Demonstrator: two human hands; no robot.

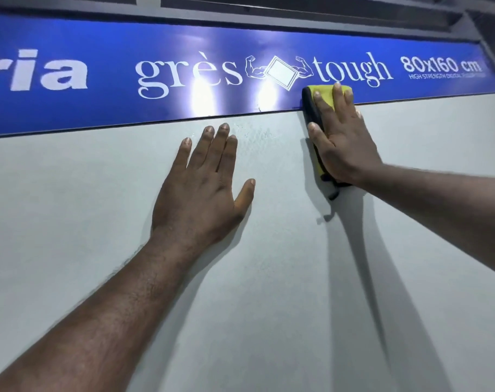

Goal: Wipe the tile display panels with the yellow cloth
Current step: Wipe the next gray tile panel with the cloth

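Grey tile panel [269, 278]: right hand [339, 137] presses yellow cloth [322, 94]

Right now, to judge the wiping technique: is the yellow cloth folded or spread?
Folded: the yellow cloth is a compact, thick pad under the right hand.

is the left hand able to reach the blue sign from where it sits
Probably yes: the left hand lies flat on the panel just below the sign, with nothing between.
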